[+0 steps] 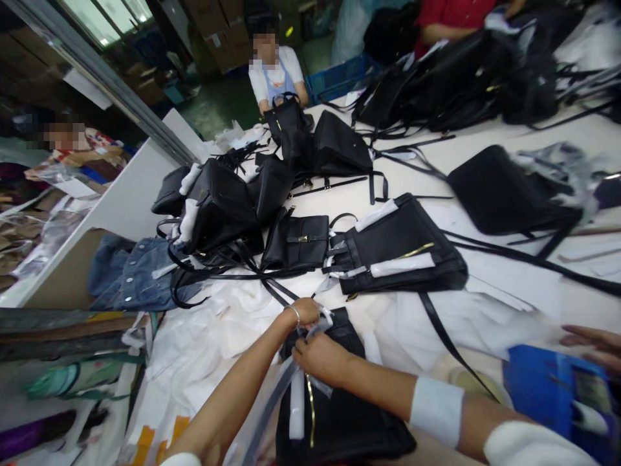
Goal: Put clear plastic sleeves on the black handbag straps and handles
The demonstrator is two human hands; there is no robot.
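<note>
A black backpack (354,414) with a gold zipper lies in front of me, its top pointing away. White wrapping (297,404) covers a strip beside the zipper. At the top end of the backpack, my left hand (306,313), a bracelet at its wrist, is closed around a translucent plastic strip (274,404). My right hand (324,357) pinches the same strip just below, close to the left. The strip trails down to the left of the backpack. My fingers partly hide the handle area.
Beyond my hands lie another black backpack (402,249), a small buckled bag (306,239) and several more black bags (226,200). White sheeting (194,349) spreads to the left, near a denim garment (130,268). A blue object (543,382) and another person's hand (594,343) are at right.
</note>
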